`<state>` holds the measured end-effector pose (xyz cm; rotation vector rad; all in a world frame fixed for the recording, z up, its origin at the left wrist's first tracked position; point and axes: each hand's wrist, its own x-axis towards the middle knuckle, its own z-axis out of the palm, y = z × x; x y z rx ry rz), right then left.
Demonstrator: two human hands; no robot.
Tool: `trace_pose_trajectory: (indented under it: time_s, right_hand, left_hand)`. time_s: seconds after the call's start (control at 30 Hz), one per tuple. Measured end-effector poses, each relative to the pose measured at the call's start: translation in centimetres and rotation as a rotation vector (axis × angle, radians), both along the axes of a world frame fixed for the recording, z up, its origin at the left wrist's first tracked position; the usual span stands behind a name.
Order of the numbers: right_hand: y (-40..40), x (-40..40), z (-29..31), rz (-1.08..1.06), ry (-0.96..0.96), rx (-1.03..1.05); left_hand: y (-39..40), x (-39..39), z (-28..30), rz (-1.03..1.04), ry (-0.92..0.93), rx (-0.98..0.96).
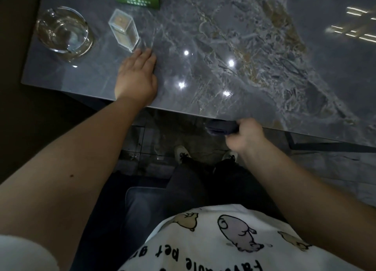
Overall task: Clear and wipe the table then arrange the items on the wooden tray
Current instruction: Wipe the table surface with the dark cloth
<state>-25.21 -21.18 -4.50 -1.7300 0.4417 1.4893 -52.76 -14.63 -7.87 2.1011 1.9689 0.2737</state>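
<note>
My left hand [136, 77]: flat, fingers straight, pressing the grey marble table [234, 56].
My right hand [245, 136]: gripping a dark folded cloth [220, 127] at the near edge.

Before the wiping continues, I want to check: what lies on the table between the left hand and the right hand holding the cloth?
In the head view, only bare marble tabletop with light reflections lies between the left hand and the right hand gripping the dark cloth.

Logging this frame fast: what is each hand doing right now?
Left hand: open, lying flat on the marble table.
Right hand: fingers curled round a dark cloth at the table's near edge.
</note>
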Motion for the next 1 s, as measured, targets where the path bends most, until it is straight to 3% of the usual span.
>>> trace_pose_trajectory:
  time_s: [0.33, 0.47, 0.57, 0.67, 0.8, 1.0]
  right_hand:
    - [1.4, -5.0, 0.1, -0.069, 0.018, -0.044]
    - [1.6, -8.7, 1.1, -0.029, 0.098, -0.063]
    - [1.7, -11.2, 2.9, 0.118, 0.144, -0.072]
    - [1.8, -13.0, 3.0, 0.128, 0.199, -0.075]
    - [1.5, -13.9, 3.1, 0.146, 0.189, -0.076]
    - [1.5, -13.2, 4.4, 0.219, 0.245, -0.057]
  left_hand:
    - [0.2, -0.5, 0.2, -0.045, -0.059, -0.005]
    - [0.2, -0.9, 1.9, -0.040, -0.284, 0.018]
    - [0.2, -1.7, 2.9, -0.094, -0.387, -0.048]
    - [0.7, -2.8, 2.9, -0.188, -0.322, -0.122]
    - [0.6, -3.1, 1.8, -0.337, -0.132, -0.054]
    - [0.6, -3.7, 0.8, -0.314, -0.038, -0.125]
